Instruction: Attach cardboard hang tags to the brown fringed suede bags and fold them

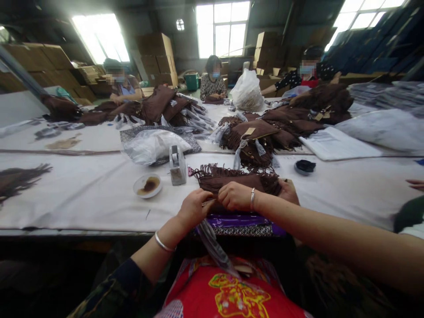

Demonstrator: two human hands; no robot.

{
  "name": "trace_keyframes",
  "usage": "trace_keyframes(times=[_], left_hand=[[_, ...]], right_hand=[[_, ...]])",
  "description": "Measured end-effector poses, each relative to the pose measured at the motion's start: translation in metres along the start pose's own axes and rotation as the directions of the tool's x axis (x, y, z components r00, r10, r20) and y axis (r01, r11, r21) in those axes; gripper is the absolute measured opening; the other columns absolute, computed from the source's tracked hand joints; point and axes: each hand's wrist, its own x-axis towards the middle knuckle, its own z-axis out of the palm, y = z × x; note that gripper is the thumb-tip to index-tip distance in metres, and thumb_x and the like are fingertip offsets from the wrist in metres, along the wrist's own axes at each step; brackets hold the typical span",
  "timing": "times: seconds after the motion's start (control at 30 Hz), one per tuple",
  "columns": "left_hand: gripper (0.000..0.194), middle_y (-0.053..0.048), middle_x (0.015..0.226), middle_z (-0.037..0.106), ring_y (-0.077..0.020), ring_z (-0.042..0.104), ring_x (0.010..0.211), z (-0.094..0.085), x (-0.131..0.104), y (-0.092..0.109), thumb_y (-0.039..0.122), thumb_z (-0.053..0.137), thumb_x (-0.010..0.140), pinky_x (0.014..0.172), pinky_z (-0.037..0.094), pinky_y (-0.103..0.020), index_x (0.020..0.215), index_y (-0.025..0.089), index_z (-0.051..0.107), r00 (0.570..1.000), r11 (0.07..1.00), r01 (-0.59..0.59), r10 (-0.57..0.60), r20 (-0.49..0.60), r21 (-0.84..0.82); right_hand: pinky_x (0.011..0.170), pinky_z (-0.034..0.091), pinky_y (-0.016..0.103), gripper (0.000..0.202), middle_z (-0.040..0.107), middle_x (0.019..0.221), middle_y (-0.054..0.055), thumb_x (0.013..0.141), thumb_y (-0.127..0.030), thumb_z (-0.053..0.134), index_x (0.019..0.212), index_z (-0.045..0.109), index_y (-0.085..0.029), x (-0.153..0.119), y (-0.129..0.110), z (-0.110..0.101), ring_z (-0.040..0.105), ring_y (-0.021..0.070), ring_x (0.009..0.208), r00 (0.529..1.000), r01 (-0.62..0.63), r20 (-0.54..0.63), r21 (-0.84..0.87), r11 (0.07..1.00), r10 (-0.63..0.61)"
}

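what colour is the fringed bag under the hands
Dark brown; the fringed bag shows best in the head view, under both hands.

No lettering can be read anywhere; the tan tags (249,131) on the brown bags (261,137) look blank.

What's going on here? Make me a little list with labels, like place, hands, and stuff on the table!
place: workshop with a long white table
left hand: closed on the near edge of the brown fringed bag
right hand: resting on the same bag
under the bag: purple packet
nearby: small dish with brown liquid, tape dispenser, black lid
farther back: heaps of brown bags, white plastic sack
people: three others seated across the table
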Motion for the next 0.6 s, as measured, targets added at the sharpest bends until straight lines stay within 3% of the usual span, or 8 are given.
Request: trace_keyframes(times=[0.1, 0.2, 0.27, 0.33, 0.4, 0.43, 0.5, 0.6], left_hand=[[0.025, -0.01, 0.097, 0.065, -0.0241, 0.061, 0.093, -0.001, 0.003, -0.014, 0.026, 0.066, 0.084, 0.088, 0.05, -0.038, 0.108, 0.021, 0.069, 0.986, 0.997, 0.06, -0.065, -0.154, -0.042], [0.027, -0.011, 0.104, 0.064, -0.0251, 0.06, 0.102, 0.003, -0.001, -0.021, 0.027, 0.062, 0.087, 0.095, 0.049, -0.04, 0.112, 0.02, 0.068, 0.992, 1.0, 0.007, -0.008, -0.127, -0.013], [0.03, -0.012, 0.111, 0.064, -0.0256, 0.059, 0.106, 0.009, -0.004, -0.022, 0.027, 0.061, 0.087, 0.098, 0.049, -0.04, 0.116, 0.021, 0.067, 0.996, 0.998, -0.067, 0.067, -0.064, -0.007], [0.032, -0.013, 0.117, 0.063, -0.0273, 0.058, 0.11, 0.016, -0.005, -0.022, 0.025, 0.061, 0.086, 0.099, 0.049, -0.042, 0.117, 0.022, 0.068, 0.994, 0.994, -0.112, 0.112, -0.009, 0.014], [0.03, -0.014, 0.119, 0.063, -0.0288, 0.058, 0.11, 0.023, -0.004, -0.023, 0.024, 0.061, 0.086, 0.098, 0.049, -0.044, 0.115, 0.022, 0.07, 0.993, 0.992, -0.117, 0.117, 0.013, 0.045], [0.029, -0.014, 0.12, 0.063, -0.0291, 0.059, 0.11, 0.025, -0.003, -0.024, 0.025, 0.06, 0.087, 0.098, 0.049, -0.044, 0.113, 0.021, 0.071, 0.993, 0.991, -0.117, 0.116, 0.016, 0.057], [0.026, -0.014, 0.119, 0.063, -0.0284, 0.059, 0.109, 0.026, -0.001, -0.026, 0.027, 0.059, 0.088, 0.097, 0.05, -0.044, 0.109, 0.021, 0.072, 0.992, 0.991, -0.125, 0.124, 0.009, 0.055], [0.023, -0.013, 0.116, 0.064, -0.0261, 0.059, 0.109, 0.022, 0.001, -0.034, 0.029, 0.056, 0.091, 0.099, 0.05, -0.042, 0.105, 0.02, 0.072, 0.993, 0.994, -0.109, 0.109, -0.049, 0.001]], right_hand=[[0.052, 0.045, 0.027, 0.022, 0.06, 0.07, 0.005, 0.085, -0.033, 0.059, 0.077, 0.058, -0.013, -0.006, -0.009, -0.028, 0.055, 0.014, 0.06, 0.997, 0.037, -0.055, -0.313, 0.949, -0.056], [0.058, 0.049, 0.035, 0.039, 0.06, 0.07, 0.007, 0.092, -0.047, 0.045, 0.072, 0.056, -0.015, -0.008, -0.004, -0.039, 0.056, 0.0179, 0.062, 0.999, -0.021, -0.038, -0.436, 0.899, 0.004], [0.064, 0.05, 0.039, 0.042, 0.054, 0.067, 0.003, 0.095, -0.048, 0.029, 0.071, 0.05, -0.021, -0.004, 0.007, -0.024, 0.053, 0.0189, 0.064, 0.997, 0.066, -0.009, -0.476, 0.877, -0.08], [0.078, 0.048, 0.045, 0.032, 0.049, 0.067, 0.0, 0.093, -0.044, 0.033, 0.07, 0.046, -0.025, 0.004, 0.023, 0.003, 0.052, 0.021, 0.072, 0.973, 0.22, 0.08, -0.586, 0.78, -0.215], [0.098, 0.038, 0.049, 0.019, 0.05, 0.065, 0.0, 0.076, -0.039, 0.06, 0.064, 0.049, -0.029, 0.013, 0.042, 0.033, 0.053, 0.0261, 0.086, 0.966, 0.258, 0.191, -0.663, 0.703, -0.174], [0.103, 0.033, 0.05, 0.014, 0.054, 0.07, 0.001, 0.076, -0.036, 0.055, 0.064, 0.05, -0.032, 0.017, 0.05, 0.044, 0.052, 0.0287, 0.096, 0.944, 0.305, 0.315, -0.712, 0.632, -0.101], [0.106, 0.031, 0.049, 0.019, 0.051, 0.066, 0.003, 0.074, -0.029, 0.047, 0.056, 0.047, -0.034, 0.022, 0.062, 0.056, 0.052, 0.0309, 0.103, 0.921, 0.32, 0.389, -0.737, 0.595, -0.013], [0.1, 0.038, 0.048, 0.029, 0.035, 0.052, 0.003, 0.068, -0.022, 0.051, 0.044, 0.038, -0.03, 0.02, 0.066, 0.051, 0.055, 0.0324, 0.086, 0.979, 0.135, 0.2, -0.76, 0.635, 0.032]])
